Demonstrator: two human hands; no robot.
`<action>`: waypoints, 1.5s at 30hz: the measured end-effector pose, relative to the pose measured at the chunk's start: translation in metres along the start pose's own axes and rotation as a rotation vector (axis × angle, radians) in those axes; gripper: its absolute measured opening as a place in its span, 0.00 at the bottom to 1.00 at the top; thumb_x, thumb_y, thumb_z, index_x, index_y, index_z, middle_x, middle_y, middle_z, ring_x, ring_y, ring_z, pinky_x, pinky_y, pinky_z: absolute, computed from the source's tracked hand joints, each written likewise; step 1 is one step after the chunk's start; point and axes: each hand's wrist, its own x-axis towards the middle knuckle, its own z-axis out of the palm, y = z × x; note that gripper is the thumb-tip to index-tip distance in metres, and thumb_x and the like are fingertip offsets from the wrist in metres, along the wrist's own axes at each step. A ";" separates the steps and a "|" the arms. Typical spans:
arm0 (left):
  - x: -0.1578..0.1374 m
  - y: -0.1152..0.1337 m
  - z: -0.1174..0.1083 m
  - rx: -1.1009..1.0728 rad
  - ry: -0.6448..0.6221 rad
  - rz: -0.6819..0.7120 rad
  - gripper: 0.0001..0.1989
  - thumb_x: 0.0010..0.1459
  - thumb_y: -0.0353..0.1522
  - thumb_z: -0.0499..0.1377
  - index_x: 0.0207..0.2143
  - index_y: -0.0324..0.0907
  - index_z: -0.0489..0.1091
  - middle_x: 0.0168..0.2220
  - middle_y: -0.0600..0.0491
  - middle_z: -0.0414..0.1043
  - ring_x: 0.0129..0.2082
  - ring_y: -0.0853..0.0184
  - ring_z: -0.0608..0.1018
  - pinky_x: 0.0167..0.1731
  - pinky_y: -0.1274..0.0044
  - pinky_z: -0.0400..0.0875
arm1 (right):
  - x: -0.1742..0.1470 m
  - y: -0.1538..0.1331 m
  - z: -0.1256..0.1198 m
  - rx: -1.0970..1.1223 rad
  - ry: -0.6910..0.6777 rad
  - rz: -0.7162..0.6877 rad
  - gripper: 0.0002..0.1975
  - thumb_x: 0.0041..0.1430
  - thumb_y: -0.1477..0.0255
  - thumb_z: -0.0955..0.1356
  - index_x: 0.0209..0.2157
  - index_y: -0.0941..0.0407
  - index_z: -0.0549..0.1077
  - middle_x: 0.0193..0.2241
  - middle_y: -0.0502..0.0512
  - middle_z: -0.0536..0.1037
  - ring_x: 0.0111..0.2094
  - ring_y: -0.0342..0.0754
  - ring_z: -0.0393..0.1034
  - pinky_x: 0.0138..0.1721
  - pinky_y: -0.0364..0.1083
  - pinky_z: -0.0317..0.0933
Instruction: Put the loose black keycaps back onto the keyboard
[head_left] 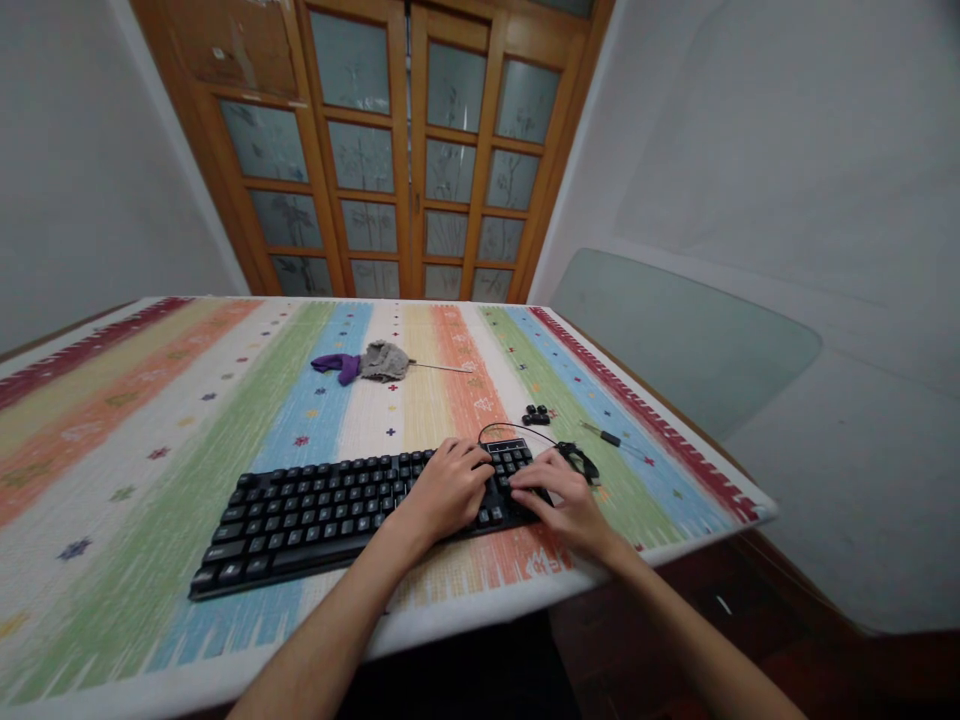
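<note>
A black keyboard [322, 515] lies at a slant near the front edge of the table. My left hand [450, 488] rests on it, fingers bent together over the keys just left of the number pad. Over the number pad is my right hand [564, 500], its thumb and fingertips drawn close in a pinch at the keys. Whatever is between those fingertips is too small to make out. Several loose black keycaps [535, 415] sit beyond the number pad. A bundled black cable [577, 462] lies beside my right hand, and a thin tool with a dark handle [609, 438] is past it.
A striped cloth [225, 400] covers the table. Farther back lie a purple cloth piece [341, 366] and a grey cloth piece [384, 362], with a thin rod [442, 367] sticking out to the right. A glass panel [675, 335] leans against the right wall; wooden doors [409, 200] stand behind.
</note>
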 end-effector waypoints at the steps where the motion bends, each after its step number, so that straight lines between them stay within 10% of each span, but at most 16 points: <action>1: 0.000 0.000 0.000 -0.008 0.003 0.006 0.09 0.60 0.23 0.56 0.38 0.39 0.75 0.44 0.47 0.77 0.45 0.59 0.73 0.48 0.66 0.67 | -0.002 -0.001 0.002 -0.013 0.002 -0.015 0.05 0.64 0.70 0.69 0.38 0.52 0.79 0.34 0.54 0.83 0.35 0.51 0.72 0.39 0.53 0.66; 23: -0.002 0.003 0.002 -0.088 0.011 0.057 0.10 0.57 0.22 0.56 0.36 0.39 0.76 0.44 0.47 0.76 0.50 0.58 0.72 0.52 0.65 0.68 | -0.015 0.002 0.016 -0.131 0.110 -0.165 0.06 0.63 0.75 0.70 0.39 0.53 0.80 0.36 0.54 0.84 0.34 0.49 0.73 0.36 0.51 0.66; 45: -0.001 0.004 0.006 -0.138 -0.002 0.092 0.11 0.56 0.22 0.56 0.37 0.39 0.77 0.44 0.47 0.76 0.50 0.58 0.72 0.53 0.64 0.69 | -0.020 -0.002 0.009 -0.303 -0.061 -0.033 0.03 0.60 0.70 0.70 0.33 0.53 0.77 0.47 0.59 0.71 0.50 0.57 0.63 0.52 0.59 0.59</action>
